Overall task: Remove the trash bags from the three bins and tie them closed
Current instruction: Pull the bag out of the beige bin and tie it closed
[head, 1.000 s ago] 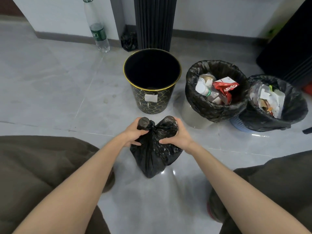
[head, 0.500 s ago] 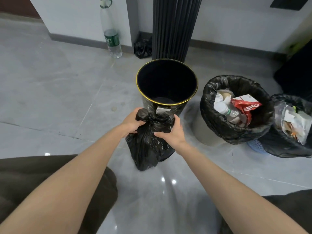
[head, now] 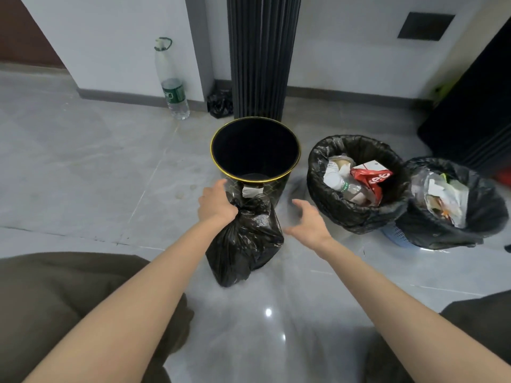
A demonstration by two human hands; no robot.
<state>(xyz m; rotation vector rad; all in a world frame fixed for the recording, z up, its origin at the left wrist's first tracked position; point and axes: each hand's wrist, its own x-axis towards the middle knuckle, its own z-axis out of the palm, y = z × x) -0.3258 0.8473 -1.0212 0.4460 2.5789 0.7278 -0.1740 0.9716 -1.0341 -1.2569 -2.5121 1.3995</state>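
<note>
The left hand grips the knotted neck of the tied black bag, whose bulging body hangs below and just right of that wrist; whether its bottom touches the floor is unclear. The right hand hovers just beside the bag, fingers spread, holding nothing. Just beyond the left hand stands the empty gold-rimmed bin. Right of the free hand are two lined bins, the nearer bin and the farther bin, both full of rubbish.

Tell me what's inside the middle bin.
A black liner holds a cup, a bottle, a red packet and a white carton. Whatever lies beneath them is covered.
</note>
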